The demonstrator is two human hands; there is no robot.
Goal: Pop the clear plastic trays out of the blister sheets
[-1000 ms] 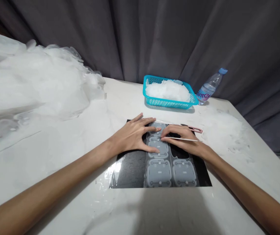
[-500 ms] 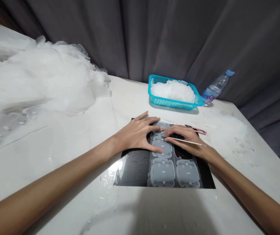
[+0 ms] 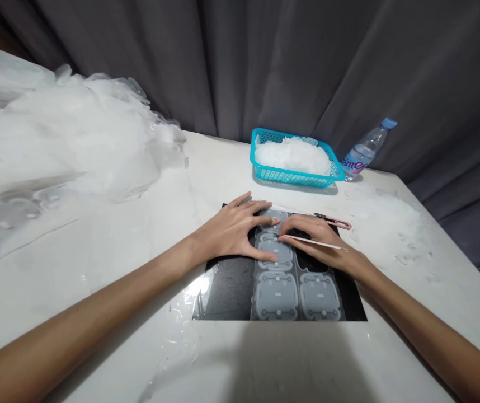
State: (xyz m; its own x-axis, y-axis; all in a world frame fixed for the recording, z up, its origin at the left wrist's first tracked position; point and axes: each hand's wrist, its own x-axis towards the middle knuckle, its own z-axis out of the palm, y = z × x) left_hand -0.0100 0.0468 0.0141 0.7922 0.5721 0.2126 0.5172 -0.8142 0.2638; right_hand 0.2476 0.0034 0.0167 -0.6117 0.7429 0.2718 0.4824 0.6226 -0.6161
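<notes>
Right hand [image 3: 312, 230]: thumb and forefinger pinched on a thin white tool [image 3: 333, 245], whose tip meets the translucent sheet of moulded pieces [image 3: 276, 294] at the upper piece of the left-hand column. Whether the tool is a pair of tweezers or a single stick cannot be told from this view.

Left hand [image 3: 231, 232]: palm down, fingers spread and holding nothing, with the fingertips on the far end of the sheet and the thumb pressed on the second piece.

The sheet lies on a black mat [image 3: 228, 288], near the middle of the white table [image 3: 118, 252]. The cell under the right hand already shows dark mat.

Technique, as judged here: hold the tool at a shallow angle so the tip slides under an edge and does not gouge. Set the left fingers just beside the working point so the thin film cannot buckle or lift with the tip. Work from a corner inward, with light pressure.

Around the work: a pink-handled tool [image 3: 337, 223] just beyond the right hand; a blue basket [image 3: 292, 179] of clear pieces and a water bottle [image 3: 363, 154] at the far edge; a heap of clear film [image 3: 76, 145] to the left; and loose scraps [image 3: 391, 224] to the right.
</notes>
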